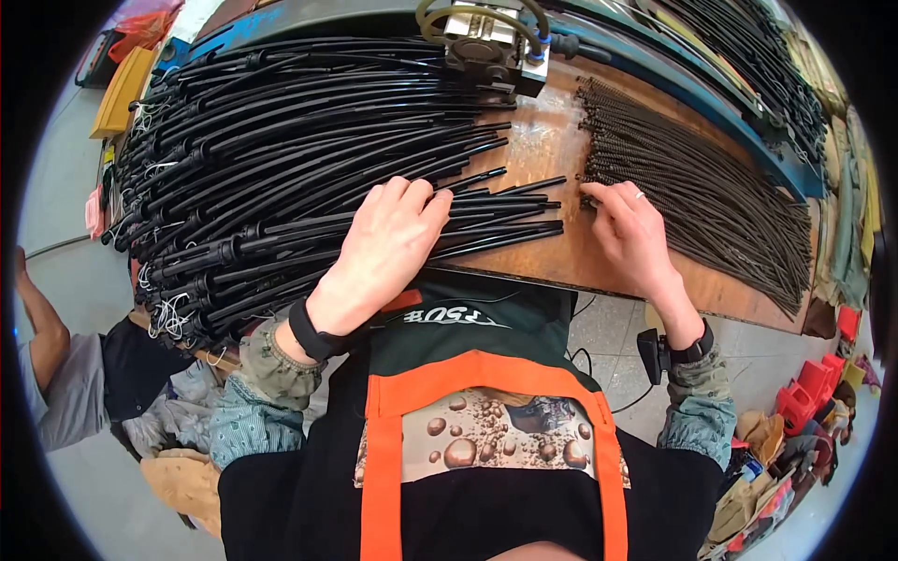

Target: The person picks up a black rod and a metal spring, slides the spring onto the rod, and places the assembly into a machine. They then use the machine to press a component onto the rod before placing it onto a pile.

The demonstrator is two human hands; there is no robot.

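My left hand (391, 238) lies over the near part of a thick layer of black umbrella frames (309, 140). Its fingers curl around black tubes whose ends point right. On the right, my right hand (631, 229) pinches thumb and forefinger at the left end of a pile of thin dark brown spring-like rods (692, 178). A small dark tip shows at those fingertips; the rest of it is hidden. Bare tube ends (552, 227) lie between the two hands.
A metal clamp device (486, 42) with hoses stands at the bench's back. Behind the brown pile runs a blue rail (748, 131). The wooden bench top (561, 257) ends just before my apron. At left, another person's arm (47, 327) shows; red plastic pieces (809, 383) are at right.
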